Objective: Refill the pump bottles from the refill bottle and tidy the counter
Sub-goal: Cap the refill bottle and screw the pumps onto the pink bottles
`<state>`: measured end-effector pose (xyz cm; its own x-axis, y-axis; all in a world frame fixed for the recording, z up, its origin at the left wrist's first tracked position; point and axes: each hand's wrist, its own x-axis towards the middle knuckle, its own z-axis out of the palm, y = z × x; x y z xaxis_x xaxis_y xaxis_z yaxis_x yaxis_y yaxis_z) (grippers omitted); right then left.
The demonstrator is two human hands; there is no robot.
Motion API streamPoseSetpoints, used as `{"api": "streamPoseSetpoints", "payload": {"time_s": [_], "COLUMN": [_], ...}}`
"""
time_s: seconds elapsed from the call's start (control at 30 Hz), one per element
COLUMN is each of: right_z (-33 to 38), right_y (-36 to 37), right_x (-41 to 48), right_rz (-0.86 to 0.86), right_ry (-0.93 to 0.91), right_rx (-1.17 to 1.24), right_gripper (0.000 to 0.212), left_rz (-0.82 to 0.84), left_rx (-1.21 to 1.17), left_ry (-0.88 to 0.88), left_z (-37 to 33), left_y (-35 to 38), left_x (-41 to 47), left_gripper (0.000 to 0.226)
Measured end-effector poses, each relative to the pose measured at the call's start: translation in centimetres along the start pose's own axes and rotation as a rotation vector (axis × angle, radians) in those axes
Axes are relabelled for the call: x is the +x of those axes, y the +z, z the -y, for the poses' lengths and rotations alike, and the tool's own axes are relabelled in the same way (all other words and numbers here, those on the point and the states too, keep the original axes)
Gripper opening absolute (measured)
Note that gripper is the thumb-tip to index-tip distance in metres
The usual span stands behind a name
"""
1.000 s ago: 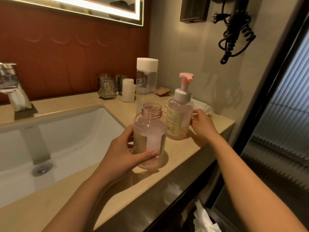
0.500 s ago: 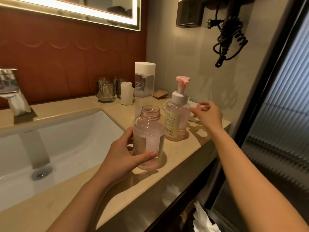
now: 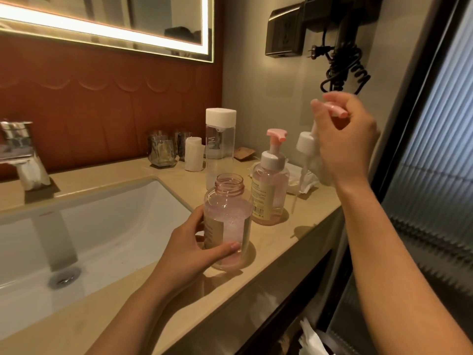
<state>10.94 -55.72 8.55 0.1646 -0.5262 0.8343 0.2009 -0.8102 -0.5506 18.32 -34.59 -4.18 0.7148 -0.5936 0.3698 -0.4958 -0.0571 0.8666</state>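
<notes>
My left hand [image 3: 190, 245] grips an uncapped pink pump bottle [image 3: 227, 224] that stands on the beige counter [image 3: 276, 242] near the sink's right edge; pink liquid fills most of it. Behind it stands a second pink bottle [image 3: 270, 190] with its pink-and-white pump screwed on. My right hand [image 3: 345, 139] holds a loose pump head [image 3: 308, 143] in the air above the counter's right end, pinching its pink nozzle, with the dip tube hanging down. A tall clear refill bottle [image 3: 220, 147] with a white cap stands further back.
A white sink [image 3: 89, 226] with a chrome tap [image 3: 18, 152] fills the left. Glass tumblers [image 3: 162, 151] and a white roll [image 3: 193, 155] stand by the red wall. White packets [image 3: 299, 178] lie at the right. A hairdryer cord [image 3: 343, 70] hangs on the wall.
My right hand left the capped bottle, reached to the counter's right end and lifted the loose pump head into the air. My left hand kept its grip on the open bottle.
</notes>
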Motion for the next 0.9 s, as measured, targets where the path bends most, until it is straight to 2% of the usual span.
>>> {"api": "streamPoseSetpoints", "payload": {"time_s": [0.27, 0.4, 0.73, 0.9], "right_z": [4.2, 5.8, 8.8, 9.4], "right_y": [1.3, 2.3, 4.4, 5.0], "right_x": [0.8, 1.1, 1.8, 2.0], "right_rz": [0.017, 0.023, 0.021, 0.023], "right_ry": [-0.100, -0.152, -0.294, -0.314], "right_rx": [0.221, 0.257, 0.356, 0.408], "right_gripper": [0.028, 0.025, 0.028, 0.030], "left_rz": [0.003, -0.003, -0.013, -0.002], "left_rx": [0.002, 0.010, -0.003, 0.007], "left_ry": [0.003, -0.005, 0.001, 0.016], "left_z": [0.1, 0.1, 0.2, 0.2], "left_y": [0.0, 0.1, 0.1, 0.0], "left_x": [0.0, 0.1, 0.1, 0.1], "left_gripper": [0.071, 0.074, 0.064, 0.069]}}
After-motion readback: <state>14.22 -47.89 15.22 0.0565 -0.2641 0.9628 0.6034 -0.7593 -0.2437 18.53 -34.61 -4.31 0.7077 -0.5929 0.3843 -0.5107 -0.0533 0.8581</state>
